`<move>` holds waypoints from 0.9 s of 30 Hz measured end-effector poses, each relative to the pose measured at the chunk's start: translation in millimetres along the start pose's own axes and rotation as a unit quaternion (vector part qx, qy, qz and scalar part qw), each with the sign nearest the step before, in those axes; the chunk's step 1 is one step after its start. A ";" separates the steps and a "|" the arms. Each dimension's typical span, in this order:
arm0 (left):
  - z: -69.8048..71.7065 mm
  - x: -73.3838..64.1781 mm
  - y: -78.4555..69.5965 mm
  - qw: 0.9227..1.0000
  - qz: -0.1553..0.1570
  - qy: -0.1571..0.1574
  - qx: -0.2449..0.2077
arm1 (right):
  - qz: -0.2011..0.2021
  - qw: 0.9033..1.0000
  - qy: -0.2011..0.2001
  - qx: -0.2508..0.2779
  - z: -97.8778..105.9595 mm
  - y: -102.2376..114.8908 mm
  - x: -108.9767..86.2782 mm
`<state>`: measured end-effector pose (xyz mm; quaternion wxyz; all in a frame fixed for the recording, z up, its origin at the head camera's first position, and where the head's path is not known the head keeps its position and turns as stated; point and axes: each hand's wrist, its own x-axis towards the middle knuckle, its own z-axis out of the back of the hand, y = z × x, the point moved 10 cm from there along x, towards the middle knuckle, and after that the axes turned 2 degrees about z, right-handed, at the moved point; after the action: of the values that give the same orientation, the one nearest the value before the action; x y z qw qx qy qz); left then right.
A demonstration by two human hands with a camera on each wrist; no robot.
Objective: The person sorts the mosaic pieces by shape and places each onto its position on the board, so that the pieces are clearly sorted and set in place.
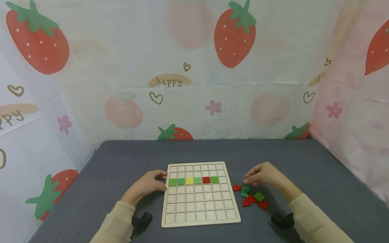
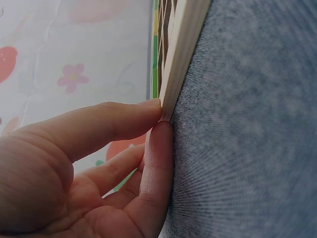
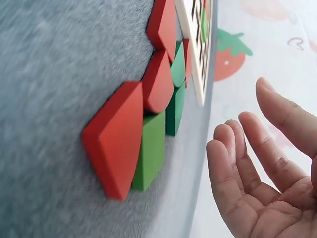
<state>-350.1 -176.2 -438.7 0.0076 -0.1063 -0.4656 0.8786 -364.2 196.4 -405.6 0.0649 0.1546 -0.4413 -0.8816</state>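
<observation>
A pale wooden square board with a raised grid (image 1: 190, 206) lies flat on a dark grey tabletop (image 1: 130, 155). Across its third row from the far edge runs a line of small square tiles (image 1: 196, 181): from the left, light green, mid-green, yellow, mid-green, dark red and light green, stopping one cell short of the board's right rim. Just beyond that rim lies a loose cluster of thick red and green pieces (image 1: 253, 198), some red ones wedge-shaped and one light green one square, several touching.

The left hand (image 1: 149, 184) rests thumb and fingertips, spread apart, against the board's left edge. The right hand (image 1: 263, 172) hangs above the cluster, its thumb apart from loosely bent fingers that hold nothing.

Tabletop extends on every side of the board; behind its far edge, it reaches a white strawberry-printed curtain (image 1: 194, 111).
</observation>
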 end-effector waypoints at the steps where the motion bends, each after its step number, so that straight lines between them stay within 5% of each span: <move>1: 0.0 0.1 0.0 1.000 0.000 0.000 -0.001 | -0.001 1.000 -0.001 0.001 1.4 -1.6 -0.9; 27: 0.7 -0.2 0.4 1.000 0.001 0.005 -0.003 | -0.020 1.000 0.014 0.007 14.2 -34.6 -18.1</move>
<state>-350.0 -176.9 -438.6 0.0089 -0.1109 -0.4685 0.8764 -351.1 232.5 -421.3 0.0526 0.1760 -0.4434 -0.8773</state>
